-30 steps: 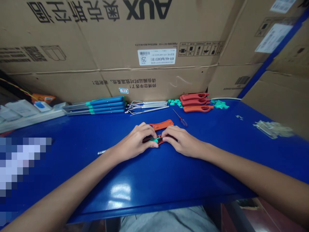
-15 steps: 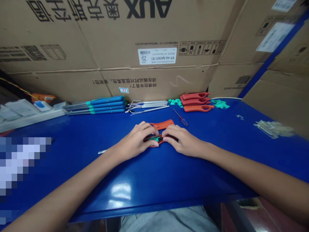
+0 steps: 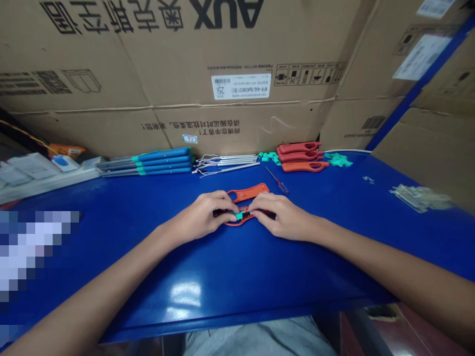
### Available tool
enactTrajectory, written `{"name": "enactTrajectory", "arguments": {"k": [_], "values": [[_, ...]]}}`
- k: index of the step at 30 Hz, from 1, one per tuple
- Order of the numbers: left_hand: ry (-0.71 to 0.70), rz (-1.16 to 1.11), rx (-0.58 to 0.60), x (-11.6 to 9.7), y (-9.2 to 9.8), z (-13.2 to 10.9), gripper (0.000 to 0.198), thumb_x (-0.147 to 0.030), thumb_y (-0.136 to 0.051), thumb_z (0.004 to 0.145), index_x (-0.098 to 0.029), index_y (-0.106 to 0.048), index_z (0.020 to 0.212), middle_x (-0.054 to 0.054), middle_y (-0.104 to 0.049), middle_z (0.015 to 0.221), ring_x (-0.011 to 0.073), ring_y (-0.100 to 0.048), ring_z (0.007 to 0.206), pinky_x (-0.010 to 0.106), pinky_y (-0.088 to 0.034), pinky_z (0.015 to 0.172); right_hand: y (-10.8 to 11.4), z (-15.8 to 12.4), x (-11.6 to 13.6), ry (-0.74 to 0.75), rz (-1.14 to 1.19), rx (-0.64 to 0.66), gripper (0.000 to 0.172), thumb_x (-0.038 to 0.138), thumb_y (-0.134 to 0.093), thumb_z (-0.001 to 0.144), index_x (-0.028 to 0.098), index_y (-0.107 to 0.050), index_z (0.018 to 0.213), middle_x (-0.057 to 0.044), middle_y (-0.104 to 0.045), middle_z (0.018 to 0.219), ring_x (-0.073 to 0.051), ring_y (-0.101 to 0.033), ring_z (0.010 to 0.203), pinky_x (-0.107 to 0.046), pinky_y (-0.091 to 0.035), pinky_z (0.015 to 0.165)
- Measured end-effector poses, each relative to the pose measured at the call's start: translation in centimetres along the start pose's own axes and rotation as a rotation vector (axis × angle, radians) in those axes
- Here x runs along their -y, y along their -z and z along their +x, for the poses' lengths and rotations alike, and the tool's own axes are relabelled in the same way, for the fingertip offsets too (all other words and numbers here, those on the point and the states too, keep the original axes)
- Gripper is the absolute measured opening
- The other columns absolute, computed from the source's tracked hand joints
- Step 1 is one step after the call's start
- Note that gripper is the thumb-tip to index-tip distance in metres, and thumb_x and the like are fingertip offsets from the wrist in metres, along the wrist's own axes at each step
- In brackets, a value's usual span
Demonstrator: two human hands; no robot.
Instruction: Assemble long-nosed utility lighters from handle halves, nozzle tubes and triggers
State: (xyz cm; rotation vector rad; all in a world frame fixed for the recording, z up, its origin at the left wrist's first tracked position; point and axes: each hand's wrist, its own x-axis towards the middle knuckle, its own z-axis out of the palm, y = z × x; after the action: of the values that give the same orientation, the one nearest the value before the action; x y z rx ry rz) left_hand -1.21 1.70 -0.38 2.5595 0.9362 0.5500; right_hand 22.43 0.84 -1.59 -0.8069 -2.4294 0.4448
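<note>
As I monitor remotely, my left hand (image 3: 208, 212) pinches a small green plastic piece (image 3: 239, 216); my right hand (image 3: 280, 213) pinches the slim dark part (image 3: 246, 214) beside it. Both sit over the curved near orange shell (image 3: 236, 224). The hollow far orange shell (image 3: 250, 193) lies on the glossy blue table (image 3: 230, 282), left of the screwdriver (image 3: 282, 187).

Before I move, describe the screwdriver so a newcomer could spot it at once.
On the blue table, find the orange-red handles near the cardboard wall. Between them and the right hand lies the screwdriver. Its thin shaft and purplish grip set it apart from those chunky, looped handles.
</note>
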Motion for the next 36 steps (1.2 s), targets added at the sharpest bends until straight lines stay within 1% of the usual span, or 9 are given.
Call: {"name": "enactTrajectory", "arguments": {"k": [5,9,12,16,22,26,30,33,36], "values": [[-0.105,0.133,-0.050,0.11,-0.03,-0.29,0.021,-0.021,-0.053,0.094,-0.019,-0.074,0.095,0.007,-0.066,0.094,0.0177,-0.061,0.087,0.031,-0.049,0.078,0.01,-0.02,-0.10,-0.041,0.031,-0.013,0.016,0.014,-0.051,0.090,0.017,-0.064,0.098,-0.007,-0.070,0.094,-0.018,-0.064,0.087,-0.032,-0.051,0.080],[-0.255,0.305,-0.063,0.12,0.12,-0.38,0.030,-0.012,-0.044,0.096,-0.017,-0.073,0.094,0.009,-0.066,0.093,0.0180,-0.059,0.085,0.032,-0.045,0.076,0.28,-0.06,-0.08,-0.038,0.055,-0.003,0.014,0.012,-0.054,0.085,0.017,-0.065,0.092,-0.006,-0.071,0.091,-0.017,-0.065,0.082,-0.031,-0.051,0.078],[-0.315,0.373,-0.073,0.17,0.17,-0.39,0.030,-0.009,-0.042,0.095,-0.016,-0.072,0.097,0.009,-0.067,0.093,0.0180,-0.058,0.082,0.032,-0.044,0.073,0.49,-0.07,0.05,-0.051,0.063,0.018,0.017,0.010,-0.055,0.082,0.016,-0.066,0.092,-0.007,-0.072,0.092,-0.018,-0.066,0.081,-0.032,-0.052,0.078],[-0.323,0.377,-0.058,0.24,0.14,-0.37,0.029,-0.010,-0.042,0.096,-0.016,-0.070,0.098,0.009,-0.069,0.096,0.0179,-0.060,0.083,0.032,-0.044,0.074,0.54,-0.11,0.06,-0.046,0.067,0.009,0.017,0.010,-0.055,0.080,0.017,-0.066,0.090,-0.006,-0.073,0.093,-0.018,-0.066,0.083,-0.032,-0.052,0.080],[-0.355,0.393,-0.004,0.29,0.15,-0.31,0.030,-0.009,-0.039,0.096,-0.016,-0.068,0.102,0.010,-0.071,0.101,0.0200,-0.063,0.094,0.035,-0.044,0.079,0.35,-0.03,-0.13,-0.009,0.062,-0.003,0.009,0.012,-0.057,0.081,0.018,-0.064,0.084,-0.006,-0.071,0.091,-0.018,-0.066,0.082,-0.032,-0.052,0.079],[-0.358,0.408,0.001,0.16,0.12,-0.31,0.030,-0.008,-0.039,0.095,-0.015,-0.068,0.103,0.011,-0.071,0.103,0.0208,-0.062,0.095,0.035,-0.046,0.078,0.24,0.02,-0.07,0.005,0.073,0.000,0.008,0.012,-0.056,0.082,0.017,-0.062,0.080,-0.007,-0.069,0.089,-0.017,-0.064,0.081,-0.031,-0.051,0.078],[-0.342,0.384,0.007,0.22,0.13,-0.31,0.030,-0.010,-0.040,0.096,-0.017,-0.069,0.101,0.009,-0.071,0.103,0.0196,-0.062,0.095,0.035,-0.045,0.079,0.22,0.09,0.15,0.010,0.079,-0.001,0.010,0.014,-0.055,0.085,0.018,-0.061,0.077,-0.006,-0.067,0.087,-0.016,-0.062,0.080,-0.031,-0.050,0.078],[-0.340,0.352,-0.013,0.39,0.03,-0.27,0.029,-0.012,-0.042,0.096,-0.018,-0.070,0.099,0.008,-0.072,0.102,0.0187,-0.062,0.092,0.034,-0.045,0.078,0.07,0.18,0.33,-0.018,0.053,0.008,0.008,0.020,-0.058,0.086,0.018,-0.061,0.079,-0.005,-0.067,0.085,-0.017,-0.061,0.081,-0.032,-0.049,0.078],[-0.330,0.261,-0.075,0.46,-0.28,-0.19,0.026,-0.015,-0.044,0.097,-0.018,-0.070,0.096,0.007,-0.072,0.098,0.0170,-0.063,0.089,0.034,-0.046,0.081,-0.33,0.24,0.43,-0.064,0.029,-0.010,0.009,0.027,-0.062,0.087,0.017,-0.063,0.088,-0.005,-0.068,0.086,-0.018,-0.062,0.083,-0.032,-0.048,0.079]]}}
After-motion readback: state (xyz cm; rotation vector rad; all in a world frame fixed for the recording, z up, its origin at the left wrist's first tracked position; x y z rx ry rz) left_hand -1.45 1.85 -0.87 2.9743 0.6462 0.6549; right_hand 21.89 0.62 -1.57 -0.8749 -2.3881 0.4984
